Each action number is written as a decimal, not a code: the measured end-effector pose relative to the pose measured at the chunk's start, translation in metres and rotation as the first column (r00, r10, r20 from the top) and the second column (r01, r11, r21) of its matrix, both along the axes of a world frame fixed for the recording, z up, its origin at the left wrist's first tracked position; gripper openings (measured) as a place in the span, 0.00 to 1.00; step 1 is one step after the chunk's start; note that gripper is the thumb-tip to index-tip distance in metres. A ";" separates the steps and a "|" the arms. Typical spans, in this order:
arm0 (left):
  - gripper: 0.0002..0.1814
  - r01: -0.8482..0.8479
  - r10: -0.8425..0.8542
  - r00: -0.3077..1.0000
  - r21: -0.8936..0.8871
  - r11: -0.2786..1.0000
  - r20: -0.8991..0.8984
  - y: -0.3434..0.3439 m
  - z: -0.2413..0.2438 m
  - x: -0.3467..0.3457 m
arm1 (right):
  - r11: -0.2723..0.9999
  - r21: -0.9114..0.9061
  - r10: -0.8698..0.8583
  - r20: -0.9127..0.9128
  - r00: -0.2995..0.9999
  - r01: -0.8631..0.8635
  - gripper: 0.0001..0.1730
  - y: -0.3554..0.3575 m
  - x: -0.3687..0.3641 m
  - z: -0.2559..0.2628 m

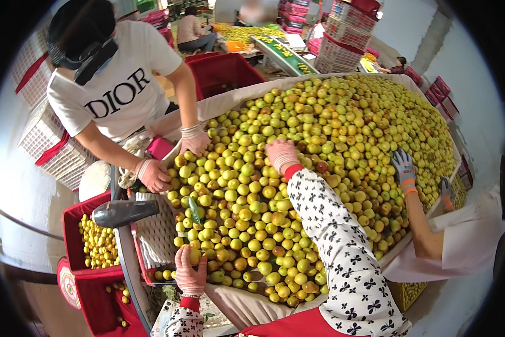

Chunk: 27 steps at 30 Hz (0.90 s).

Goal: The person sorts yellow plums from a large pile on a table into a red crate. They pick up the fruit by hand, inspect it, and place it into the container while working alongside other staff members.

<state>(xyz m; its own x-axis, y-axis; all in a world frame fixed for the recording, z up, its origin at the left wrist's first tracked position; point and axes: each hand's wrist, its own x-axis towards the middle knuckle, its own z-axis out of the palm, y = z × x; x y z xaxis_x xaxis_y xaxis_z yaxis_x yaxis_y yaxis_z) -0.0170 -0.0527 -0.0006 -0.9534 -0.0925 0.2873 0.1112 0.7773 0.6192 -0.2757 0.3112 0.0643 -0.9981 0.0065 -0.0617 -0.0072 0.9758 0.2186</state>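
Note:
A large cloth-lined bin (235, 97) is heaped with green-yellow jujube-like fruit (252, 181). My left hand (190, 271), in a pink-and-white striped glove, is at the bin's near left edge, with thumb and fingers around one yellowish fruit (194, 256). My right hand (282, 154), in a matching glove, reaches across to the middle of the heap; its fingertips are among the fruit and whether it holds any is hidden. A green leaf (194, 210) lies on the fruit between my hands. Left of them is a white woven mat (156, 229) in a red-edged frame.
Across the bin, a co-worker's gloved hands (155, 176) touch the fruit. Another co-worker's grey-and-orange gloved hand (403, 168) rests on the heap at right. A black rounded object (124, 212) juts over the left frame. Red cloth-lined crates (73, 227) with fruit stand at left.

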 end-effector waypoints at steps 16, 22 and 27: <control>0.30 -0.026 0.026 1.000 0.036 0.999 0.013 0.003 0.006 0.001 | 0.928 -0.363 -0.108 -0.048 0.993 0.084 0.28 -0.033 0.044 -0.028; 0.25 -0.077 0.049 0.997 0.756 0.651 0.059 -0.019 -0.022 -0.003 | 0.931 -0.303 0.176 -0.106 0.979 -0.201 0.24 -0.067 0.155 -0.006; 0.33 -0.424 -0.385 0.887 0.784 -0.454 0.257 -0.010 0.035 0.036 | 0.566 -0.742 0.121 -0.357 0.926 -0.360 0.30 -0.117 0.279 0.003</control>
